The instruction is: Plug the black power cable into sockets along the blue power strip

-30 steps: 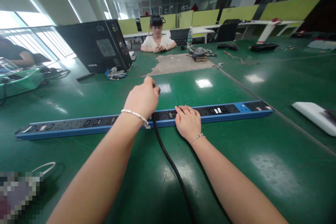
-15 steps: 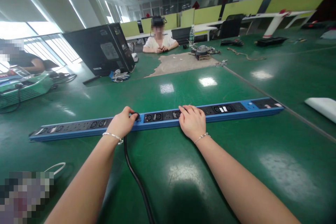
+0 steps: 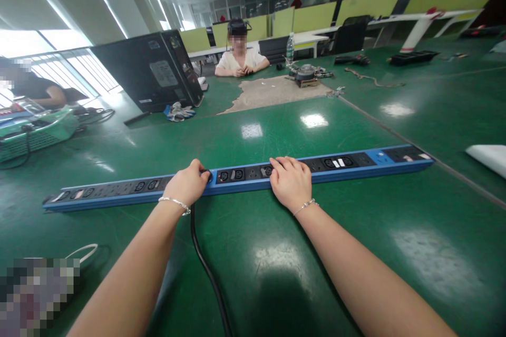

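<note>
A long blue-and-black power strip (image 3: 241,181) lies across the green table, with rows of sockets along its top. My left hand (image 3: 185,181) is closed around a black plug (image 3: 206,175) at a blue section of the strip. From beneath that hand a thick black cable (image 3: 203,255) runs down toward me. Whether the plug's pins are inside a socket is hidden by my fingers. My right hand (image 3: 291,181) grips the strip right of its middle, fingers over the top and palm at the near side.
A black computer case (image 3: 158,71) stands at the back left beside work gloves (image 3: 179,111). A green basket (image 3: 43,134) is at far left. Across the table sits a person (image 3: 241,58), near a bottle (image 3: 290,48). A blurred-out object (image 3: 37,295) lies at near left.
My left hand, with the plug, has shifted slightly right along the strip. The cable's upper part has moved with it. My right hand keeps its place on the strip.
</note>
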### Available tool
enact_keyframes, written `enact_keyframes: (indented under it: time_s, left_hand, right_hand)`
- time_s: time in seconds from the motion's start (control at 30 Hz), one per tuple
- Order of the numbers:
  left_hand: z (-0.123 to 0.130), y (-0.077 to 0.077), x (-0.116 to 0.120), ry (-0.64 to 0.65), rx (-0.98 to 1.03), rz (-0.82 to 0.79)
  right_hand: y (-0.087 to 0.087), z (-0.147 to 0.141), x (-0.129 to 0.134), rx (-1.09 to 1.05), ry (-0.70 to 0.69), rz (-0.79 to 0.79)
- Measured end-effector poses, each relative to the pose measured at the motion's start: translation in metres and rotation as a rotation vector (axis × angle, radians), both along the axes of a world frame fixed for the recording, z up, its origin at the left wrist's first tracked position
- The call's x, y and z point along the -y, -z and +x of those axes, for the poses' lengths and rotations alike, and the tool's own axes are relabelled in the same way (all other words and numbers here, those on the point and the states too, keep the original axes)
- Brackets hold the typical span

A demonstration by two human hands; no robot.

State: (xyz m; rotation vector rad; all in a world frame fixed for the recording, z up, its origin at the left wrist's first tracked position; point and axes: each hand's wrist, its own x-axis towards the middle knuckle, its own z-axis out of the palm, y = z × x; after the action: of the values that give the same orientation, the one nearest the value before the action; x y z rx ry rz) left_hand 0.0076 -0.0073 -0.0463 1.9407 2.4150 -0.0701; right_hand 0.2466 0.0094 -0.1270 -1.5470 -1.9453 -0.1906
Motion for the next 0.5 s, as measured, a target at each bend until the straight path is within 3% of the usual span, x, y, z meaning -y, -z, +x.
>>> enact_keyframes:
  time_s: [0.2,0.5]
  left_hand:
    - [0.016,0.001,0.006,-0.014,-0.081,-0.022]
    - [0.017,0.001,0.005,0.018,-0.134,-0.058]
  right_hand:
    - [0.001,0.0,0.0,0.013,0.004,0.009]
    - [0.002,0.0,-0.001,0.02,0.007,-0.003]
